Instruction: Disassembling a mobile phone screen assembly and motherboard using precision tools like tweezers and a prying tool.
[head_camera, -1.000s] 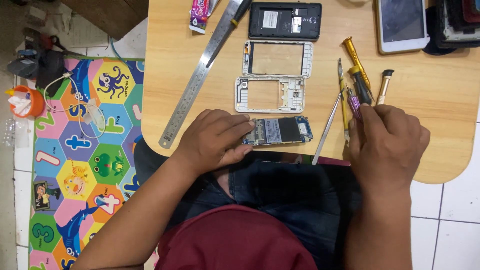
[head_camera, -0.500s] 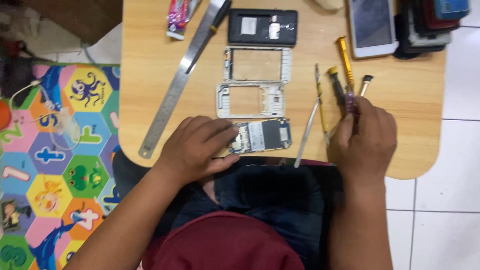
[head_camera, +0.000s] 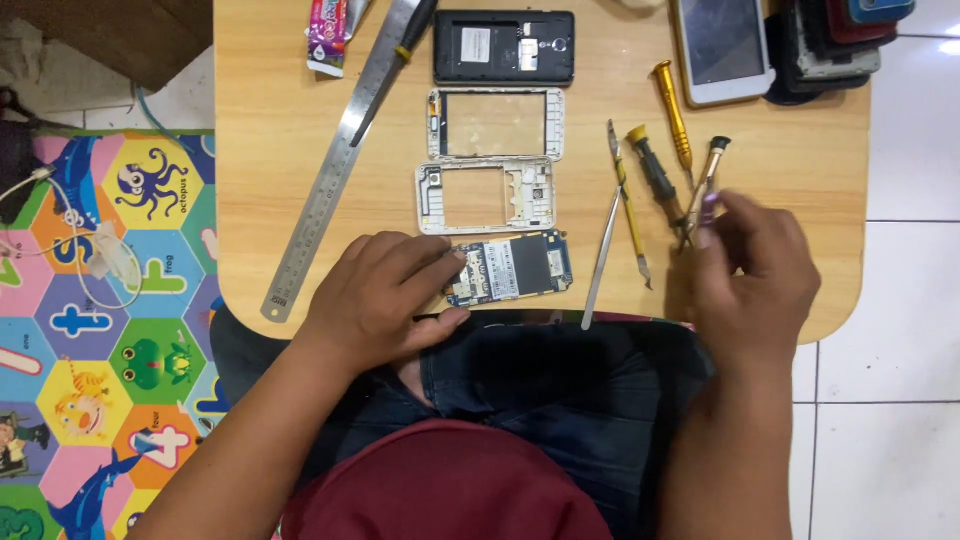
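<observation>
My left hand (head_camera: 385, 293) rests on the wooden table (head_camera: 280, 120), fingertips pressing the left end of a phone circuit board (head_camera: 515, 266) near the front edge. My right hand (head_camera: 750, 270) is closed around a thin purple-tipped screwdriver (head_camera: 706, 205) among the tools at the right. Above the board lie two white phone frames (head_camera: 485, 195) and a black phone back (head_camera: 503, 46).
A steel ruler (head_camera: 340, 165) lies diagonally at the left. Tweezers (head_camera: 600, 262), a yellow-handled screwdriver (head_camera: 675, 115) and other drivers (head_camera: 655, 175) lie right of the frames. A white phone (head_camera: 720, 45) and stacked cases (head_camera: 830, 45) sit at the far right. A colourful mat (head_camera: 100, 300) covers the floor.
The view has shifted sideways, so the table sits further left in frame. My right hand has closed around the purple-tipped screwdriver and lifted it slightly. My left hand stays on the circuit board.
</observation>
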